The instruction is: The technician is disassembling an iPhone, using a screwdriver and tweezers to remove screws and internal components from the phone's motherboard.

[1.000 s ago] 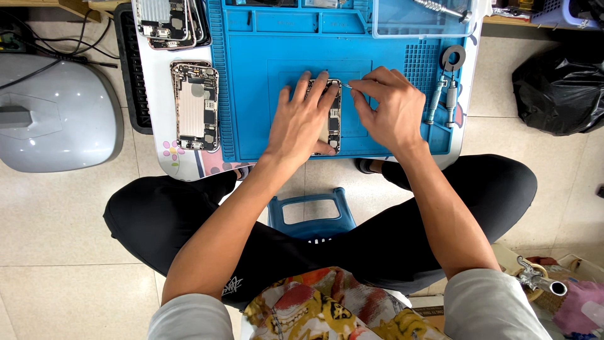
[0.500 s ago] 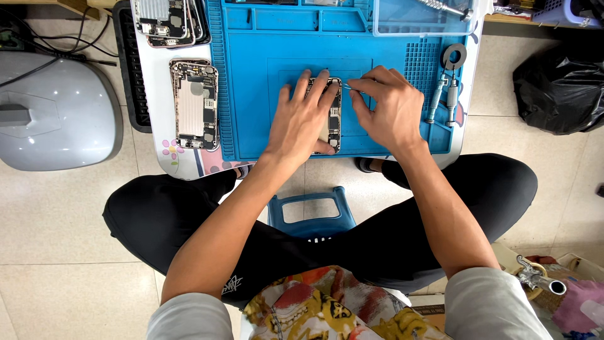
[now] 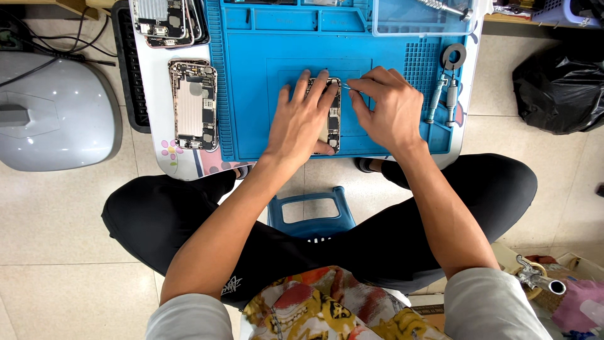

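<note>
An opened phone body (image 3: 331, 116) lies on the blue repair mat (image 3: 264, 88) with its inner parts facing up. My left hand (image 3: 302, 119) presses flat on it, fingers spread over its left side and thumb at its lower edge. My right hand (image 3: 391, 107) pinches thin metal tweezers (image 3: 350, 87), whose tip reaches the phone's upper right edge.
Another opened phone shell (image 3: 192, 104) lies left of the mat, and several more (image 3: 167, 22) are stacked above it. Screwdrivers (image 3: 443, 94) and a tape roll (image 3: 453, 55) sit at the mat's right edge. A grey domed device (image 3: 53, 110) stands left, a black bag (image 3: 557, 91) right.
</note>
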